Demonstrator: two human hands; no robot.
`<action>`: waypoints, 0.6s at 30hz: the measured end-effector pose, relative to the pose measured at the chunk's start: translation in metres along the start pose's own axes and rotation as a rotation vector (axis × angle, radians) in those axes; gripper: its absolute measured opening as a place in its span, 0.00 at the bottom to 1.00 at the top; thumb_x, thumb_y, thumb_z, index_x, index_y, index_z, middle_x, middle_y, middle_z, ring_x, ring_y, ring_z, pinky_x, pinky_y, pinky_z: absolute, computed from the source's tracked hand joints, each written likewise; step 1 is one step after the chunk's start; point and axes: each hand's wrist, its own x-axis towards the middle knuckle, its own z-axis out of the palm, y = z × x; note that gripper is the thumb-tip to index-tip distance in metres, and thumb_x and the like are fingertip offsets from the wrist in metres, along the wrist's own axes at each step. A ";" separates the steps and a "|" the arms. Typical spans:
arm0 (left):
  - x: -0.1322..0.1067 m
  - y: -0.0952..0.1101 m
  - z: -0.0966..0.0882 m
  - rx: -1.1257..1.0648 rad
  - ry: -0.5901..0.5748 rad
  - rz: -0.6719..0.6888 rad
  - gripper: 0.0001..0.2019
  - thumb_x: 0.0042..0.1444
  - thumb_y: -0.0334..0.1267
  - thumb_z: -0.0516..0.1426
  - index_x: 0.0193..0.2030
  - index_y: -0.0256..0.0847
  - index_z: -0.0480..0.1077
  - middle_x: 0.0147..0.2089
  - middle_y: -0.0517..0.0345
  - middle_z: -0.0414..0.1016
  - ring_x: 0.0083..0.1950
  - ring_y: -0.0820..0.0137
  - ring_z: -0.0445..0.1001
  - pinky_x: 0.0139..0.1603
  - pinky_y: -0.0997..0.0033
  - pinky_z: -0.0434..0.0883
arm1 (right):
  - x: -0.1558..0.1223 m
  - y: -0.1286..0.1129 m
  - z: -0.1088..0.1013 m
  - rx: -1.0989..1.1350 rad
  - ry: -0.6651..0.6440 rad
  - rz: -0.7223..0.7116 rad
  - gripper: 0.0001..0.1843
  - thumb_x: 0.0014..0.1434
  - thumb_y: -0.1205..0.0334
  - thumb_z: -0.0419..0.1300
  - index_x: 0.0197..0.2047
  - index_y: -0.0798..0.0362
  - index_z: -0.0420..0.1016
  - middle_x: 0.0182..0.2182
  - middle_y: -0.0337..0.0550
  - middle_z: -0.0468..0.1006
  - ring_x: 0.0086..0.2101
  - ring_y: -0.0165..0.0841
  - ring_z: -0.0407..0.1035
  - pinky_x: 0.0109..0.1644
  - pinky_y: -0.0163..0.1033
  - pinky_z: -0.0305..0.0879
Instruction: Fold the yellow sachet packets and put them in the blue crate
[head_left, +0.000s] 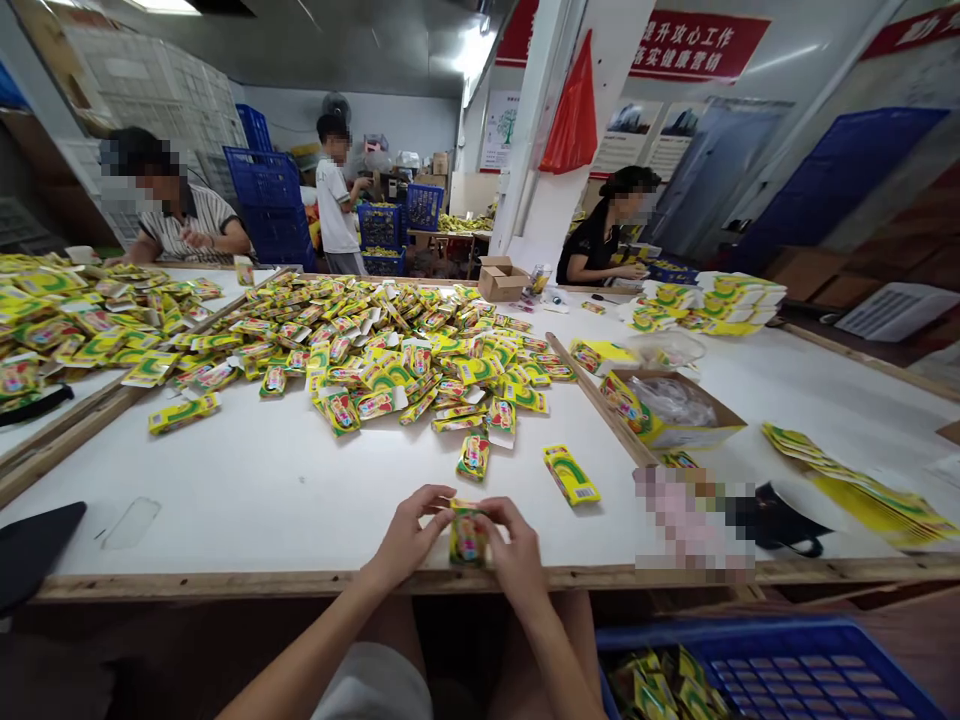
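Observation:
A small yellow-green packet box (466,535) sits upright at the near edge of the white table (300,490), pinched from both sides. My left hand (409,535) grips its left side and top with closed fingers. My right hand (508,545) grips its right side the same way. Just beyond lie two loose boxes, one (474,455) straight ahead and one (571,474) to the right. Farther back spreads a large pile of the same yellow-green boxes (390,360).
A blue crate (795,665) with several finished boxes stands at my lower right. An open cardboard carton (675,410) and a stack of flat yellow sheets (862,485) lie to the right. Three other people work at the far side. A second pile (82,320) covers the left table.

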 end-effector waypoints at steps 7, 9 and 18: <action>0.093 -0.024 -0.094 0.710 0.306 0.098 0.22 0.56 0.33 0.56 0.58 0.38 0.60 0.59 0.42 0.66 0.63 0.55 0.62 0.61 0.52 0.60 | -0.037 -0.015 -0.156 -0.646 0.351 0.076 0.22 0.48 0.39 0.58 0.31 0.50 0.77 0.33 0.49 0.79 0.33 0.43 0.73 0.35 0.43 0.69; 0.120 -0.029 -0.114 0.738 0.319 0.081 0.23 0.53 0.29 0.55 0.57 0.35 0.60 0.61 0.38 0.64 0.65 0.52 0.59 0.64 0.49 0.55 | -0.047 -0.012 -0.172 -0.683 0.375 0.125 0.24 0.46 0.37 0.57 0.29 0.50 0.77 0.32 0.50 0.80 0.31 0.44 0.73 0.29 0.42 0.69; 0.127 -0.034 -0.125 0.742 0.239 0.050 0.20 0.48 0.26 0.56 0.50 0.38 0.65 0.47 0.45 0.72 0.52 0.54 0.70 0.54 0.54 0.64 | -0.048 -0.009 -0.076 -0.315 0.106 0.058 0.20 0.53 0.42 0.59 0.31 0.50 0.78 0.30 0.46 0.81 0.32 0.40 0.75 0.37 0.39 0.72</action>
